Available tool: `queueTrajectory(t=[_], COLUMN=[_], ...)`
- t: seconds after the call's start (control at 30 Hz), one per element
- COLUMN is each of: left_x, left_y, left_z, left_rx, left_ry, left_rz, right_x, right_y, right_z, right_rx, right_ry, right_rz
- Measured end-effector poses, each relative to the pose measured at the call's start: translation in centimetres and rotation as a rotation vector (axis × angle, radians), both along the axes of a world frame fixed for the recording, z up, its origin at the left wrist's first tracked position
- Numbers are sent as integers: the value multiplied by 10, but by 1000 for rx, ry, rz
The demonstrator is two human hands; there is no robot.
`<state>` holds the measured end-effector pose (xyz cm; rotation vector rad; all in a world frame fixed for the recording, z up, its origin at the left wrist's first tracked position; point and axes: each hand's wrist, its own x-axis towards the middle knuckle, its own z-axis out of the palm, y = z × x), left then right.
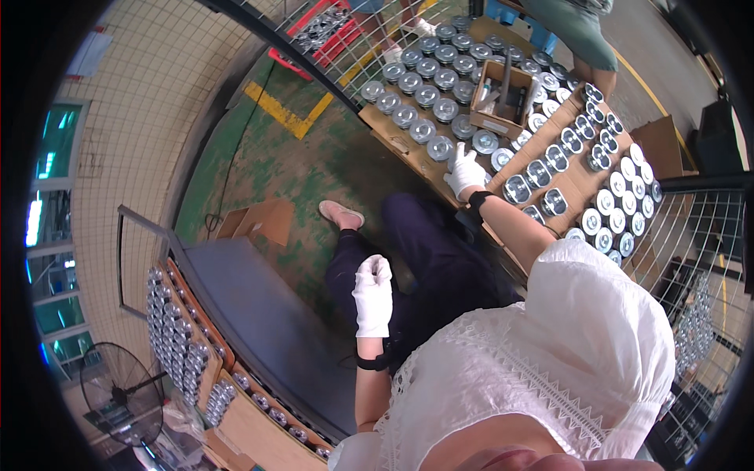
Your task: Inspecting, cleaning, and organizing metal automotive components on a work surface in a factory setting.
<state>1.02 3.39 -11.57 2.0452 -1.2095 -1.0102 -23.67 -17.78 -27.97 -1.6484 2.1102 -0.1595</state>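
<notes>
My right hand reaches to the metal pistons on the table; my left hand hangs idle.

My right hand (465, 171), in a white glove, is stretched forward with the arm nearly straight, its fingers lying on a shiny round piston (441, 147) at the near edge of the cardboard-covered table (577, 182); I cannot tell whether they have closed around it. These pistons look like solid machined metal: heavy for their size, rigid, smooth-sided and likely slippery, so I judge a grip around the cylindrical skirt best. My left hand (372, 295), also gloved, is loosely curled above my lap and holds nothing. A small open cardboard box (503, 98) sits among the rows.
</notes>
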Motion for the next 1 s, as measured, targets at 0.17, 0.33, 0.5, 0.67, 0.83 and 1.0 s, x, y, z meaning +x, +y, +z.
queueTrajectory(t=[0.17,0.33,0.5,0.67,0.83,1.0], left_x=[8,2,-14,-20,-9,17], left_y=[12,8,-22,-52,-53,-31], left_z=[-7,-14,-13,20,59,86], left_rx=[-37,48,-74,-147,-253,-291], left_ry=[-24,120,101,485,694,1151], left_rz=[18,50,-4,177,203,407], right_x=[7,9,39,68,94,92], right_y=[-19,0,50,96,114,119], right_z=[-24,0,93,186,236,258], right_rx=[59,41,-118,-487,-604,-343], right_ry=[102,-57,-316,-580,-628,-861], right_rz=[-51,21,166,401,501,598])
